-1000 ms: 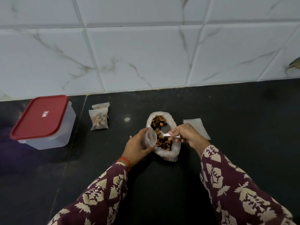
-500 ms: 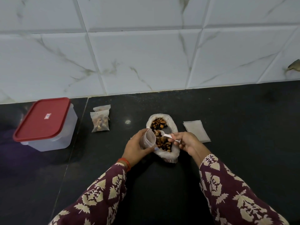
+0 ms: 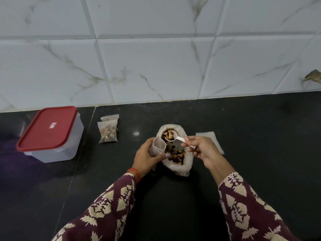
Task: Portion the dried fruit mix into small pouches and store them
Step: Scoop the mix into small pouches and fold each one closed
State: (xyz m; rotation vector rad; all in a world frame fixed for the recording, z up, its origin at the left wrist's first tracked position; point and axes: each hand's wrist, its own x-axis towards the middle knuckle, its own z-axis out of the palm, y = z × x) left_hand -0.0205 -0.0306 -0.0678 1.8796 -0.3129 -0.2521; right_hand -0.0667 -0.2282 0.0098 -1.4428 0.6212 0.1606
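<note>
The black counter carries all items. A lidded box stands far left, presumably for storing finished portions. The open bag of dried fruit mix lies at centre, long axis near to far, mouth upward for access. Two filled pouches lie between box and bag; flat spare pouches lie just right of the bag. The left hand grips an open pouch, mouth tilted right toward the scoop. The right hand pinches the scoop handle; the loaded bowl points left, over the bag.
</note>
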